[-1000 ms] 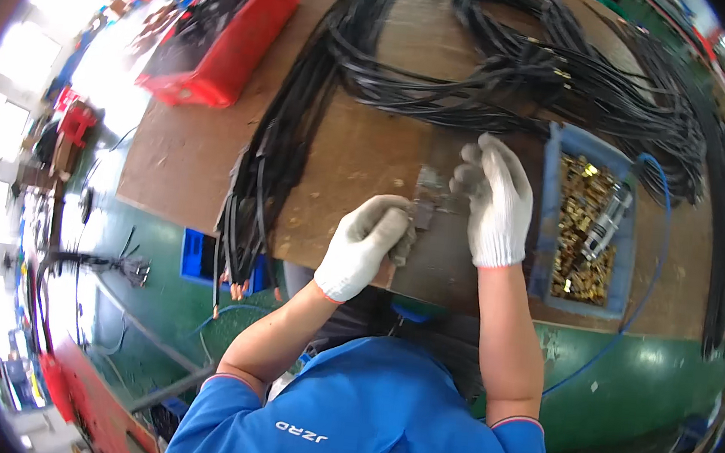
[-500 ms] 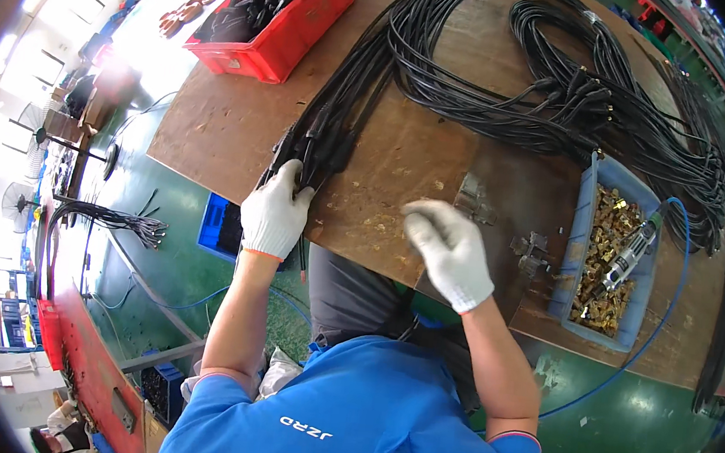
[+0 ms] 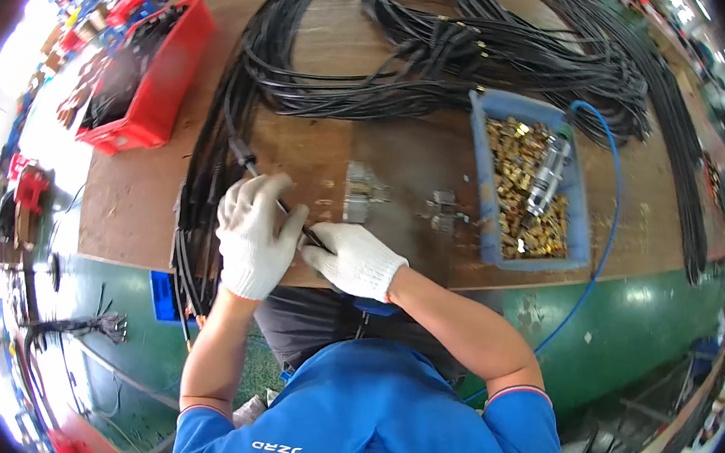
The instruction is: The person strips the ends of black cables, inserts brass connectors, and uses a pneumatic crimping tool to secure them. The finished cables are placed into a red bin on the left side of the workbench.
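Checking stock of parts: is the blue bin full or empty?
Roughly full: brass fittings cover the blue bin floor almost wall to wall, with a metal hand tool lying on top.

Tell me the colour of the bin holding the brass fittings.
Blue, seen in the head view: the bin sits right of both gloved hands.

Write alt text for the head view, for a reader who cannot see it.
Two white-gloved hands meet at the near edge of a wooden workbench, the left hand and right hand together gripping one black cable. Black cable bundles loop across the bench, beside a blue bin of brass fittings and a red bin.
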The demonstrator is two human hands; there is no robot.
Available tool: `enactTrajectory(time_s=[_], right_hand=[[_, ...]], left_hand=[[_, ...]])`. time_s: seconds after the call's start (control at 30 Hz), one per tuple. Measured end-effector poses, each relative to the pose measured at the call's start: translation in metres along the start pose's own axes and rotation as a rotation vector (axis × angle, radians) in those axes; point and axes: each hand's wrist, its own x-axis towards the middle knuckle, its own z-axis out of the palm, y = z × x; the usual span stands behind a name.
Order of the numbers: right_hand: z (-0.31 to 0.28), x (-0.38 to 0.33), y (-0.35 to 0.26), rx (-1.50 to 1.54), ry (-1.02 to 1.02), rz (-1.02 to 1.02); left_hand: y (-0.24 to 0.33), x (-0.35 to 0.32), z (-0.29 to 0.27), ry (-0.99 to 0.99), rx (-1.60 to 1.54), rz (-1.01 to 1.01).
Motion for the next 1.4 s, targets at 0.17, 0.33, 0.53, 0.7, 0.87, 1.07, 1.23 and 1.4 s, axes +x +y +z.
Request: enactTrajectory(time_s=[0.17,0.33,0.53,0.7,0.87,1.07,1.23,1.4], right_hand=[[-0.037,-0.020,-0.017,-0.387,0.082,-0.053],[-0.047,-0.042,-0.008,-0.624,0.233,-0.140],[-0.052,-0.043,0.005,-0.902,0.399,-0.310],[-0.058,-0.036,0.007,-0.914,0.386,-0.401],[-0.089,-0.049,0.008,-1.055,0.300,-0.383],[-0.252,-0.077,0.021,-1.042,0.636,0.350],[-0.290,-0.065,0.056,-1.415,0.249,0.512],[-0.292,-0.044,0.055,-1.369,0.056,0.613]], left_hand=[[-0.005,0.031,0.002,-0.340,-0.350,0.424],[-0.012,0.048,-0.005,-0.486,-0.210,0.495],[-0.018,0.052,-0.012,-0.518,-0.281,0.420],[-0.014,0.057,0.006,-0.618,-0.373,0.471],[-0.013,0.059,0.008,-0.679,-0.434,0.362],[-0.016,0.053,0.016,-0.634,-0.498,0.189],[-0.018,0.051,0.022,-0.603,-0.480,0.179],[-0.015,0.049,0.028,-0.550,-0.485,0.184]])
